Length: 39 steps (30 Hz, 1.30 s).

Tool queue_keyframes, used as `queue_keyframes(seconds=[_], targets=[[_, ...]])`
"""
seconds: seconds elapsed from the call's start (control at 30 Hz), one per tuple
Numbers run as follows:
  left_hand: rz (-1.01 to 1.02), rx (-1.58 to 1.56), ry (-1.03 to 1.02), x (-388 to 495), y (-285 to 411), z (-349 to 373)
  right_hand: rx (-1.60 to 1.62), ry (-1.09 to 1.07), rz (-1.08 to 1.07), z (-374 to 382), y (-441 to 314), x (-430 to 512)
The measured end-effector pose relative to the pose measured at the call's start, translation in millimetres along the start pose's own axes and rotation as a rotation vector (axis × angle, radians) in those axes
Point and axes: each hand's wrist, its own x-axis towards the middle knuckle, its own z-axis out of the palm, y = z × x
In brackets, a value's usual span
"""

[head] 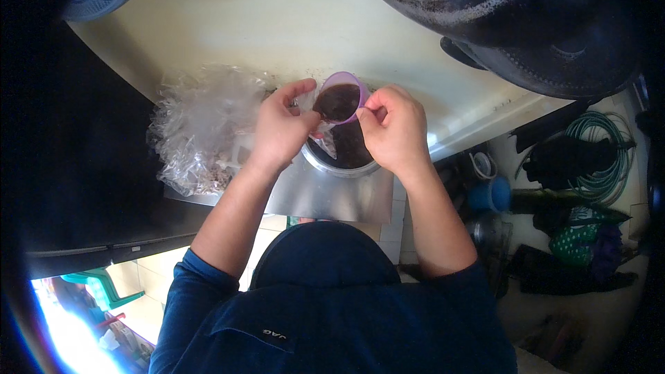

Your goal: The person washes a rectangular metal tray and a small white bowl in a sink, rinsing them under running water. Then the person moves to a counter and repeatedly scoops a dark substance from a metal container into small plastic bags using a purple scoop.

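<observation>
My right hand grips the rim of a translucent purple plastic cup, which is tilted and holds a dark brown content. At the cup's left side, my left hand holds a small clear plastic bag between thumb and fingers. The bag's mouth lies against the cup; whether anything is passing into it cannot be told. Right below the cup is a round metal pot with more of the dark brown content inside, partly hidden by the cup and my hands.
A heap of clear plastic bags lies left of my left hand. The pot stands on a stainless steel surface. Large dark perforated metal vessels stand at upper right. A coiled green hose and a blue container are lower right.
</observation>
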Motion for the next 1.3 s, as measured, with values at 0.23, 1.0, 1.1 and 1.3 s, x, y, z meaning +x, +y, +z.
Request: queue_keyframes(seconds=[0.23, 1.0, 1.1, 1.3], targets=[[-0.024, -0.086, 0.017, 5.5, -2.6, -2.0, -0.008, 0.007, -0.032, 0.0, -6.3, 3.1], [-0.029, -0.152, 0.026, 1.2, -3.1, 0.2, -0.047, 0.036, -0.138, -0.6, -4.7, 4.9], [-0.004, -0.174, 0.057, 0.4, -6.3, 1.5, 0.023, 0.035, -0.085, 4.7, 13.1, 1.1], [-0.025, -0.172, 0.052, -4.5, -10.0, -6.8, 0.421, 0.003, 0.433, 17.8, 86.0, -18.5]])
